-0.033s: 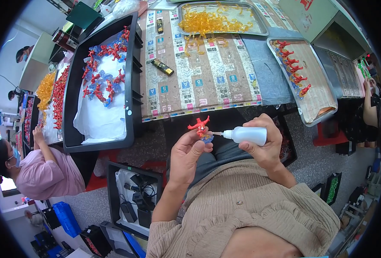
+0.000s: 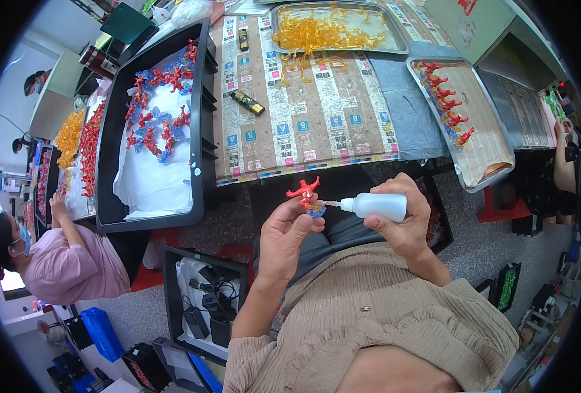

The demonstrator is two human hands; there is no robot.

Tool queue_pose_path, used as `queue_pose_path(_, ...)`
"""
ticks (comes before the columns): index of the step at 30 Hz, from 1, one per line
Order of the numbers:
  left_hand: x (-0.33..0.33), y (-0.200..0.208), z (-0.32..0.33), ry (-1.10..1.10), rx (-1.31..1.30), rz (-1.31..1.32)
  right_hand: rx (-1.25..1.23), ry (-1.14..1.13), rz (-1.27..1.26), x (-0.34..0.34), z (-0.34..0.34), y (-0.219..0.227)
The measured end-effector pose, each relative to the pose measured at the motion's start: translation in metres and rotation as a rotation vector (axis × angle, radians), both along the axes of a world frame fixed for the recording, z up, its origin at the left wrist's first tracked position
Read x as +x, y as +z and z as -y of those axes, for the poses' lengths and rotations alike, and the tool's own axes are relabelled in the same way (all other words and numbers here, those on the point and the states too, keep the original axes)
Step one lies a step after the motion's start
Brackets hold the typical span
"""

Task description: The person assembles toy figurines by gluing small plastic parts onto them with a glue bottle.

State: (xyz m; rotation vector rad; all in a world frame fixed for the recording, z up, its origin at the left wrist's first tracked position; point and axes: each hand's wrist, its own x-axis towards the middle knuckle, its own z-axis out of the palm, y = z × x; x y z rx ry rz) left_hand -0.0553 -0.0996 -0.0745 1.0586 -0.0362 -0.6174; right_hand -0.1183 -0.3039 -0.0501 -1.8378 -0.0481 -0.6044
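Between thumb and fingers, my left hand [image 2: 284, 236] pinches a small red figurine [image 2: 305, 192] with a translucent blue and yellowish base. My right hand [image 2: 408, 223] is wrapped round a white squeeze bottle [image 2: 381, 206] lying sideways. Its thin nozzle tip points left and meets the figurine just above the base; whether anything flows from it is too small to tell. Both hands are over my lap, in front of the table's near edge.
A black tray [image 2: 201, 124] of red and blue figurines stands at left. Farther back is a metal tray [image 2: 405, 47] of yellow translucent parts. The tray [image 2: 493, 131] at right bears a row of figurines. Two small black tubes [image 2: 247, 102] lie mid-table. A person in pink [image 2: 74, 262] sits left.
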Motion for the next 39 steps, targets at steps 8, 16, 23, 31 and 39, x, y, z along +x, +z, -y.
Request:
queue_pose_path(8,0.000,0.000,0.001,-0.007,0.018,0.020,-0.008,0.000,-0.007,0.000,-0.001,0.002)
queue_pose_path(16,-0.002,0.000,0.000,-0.019,0.015,-0.001,-0.017,0.011,-0.030,0.001,-0.002,-0.003)
queue_pose_path(23,-0.002,0.000,0.003,0.012,0.085,0.032,-0.070,0.007,0.000,-0.001,-0.001,0.002)
queue_pose_path(31,0.001,0.009,0.004,0.116,0.717,0.657,-0.086,-0.039,0.030,-0.001,-0.002,0.003)
queue_pose_path(39,-0.001,0.019,0.008,0.133,0.920,0.934,-0.149,-0.030,0.032,0.000,-0.005,0.000)
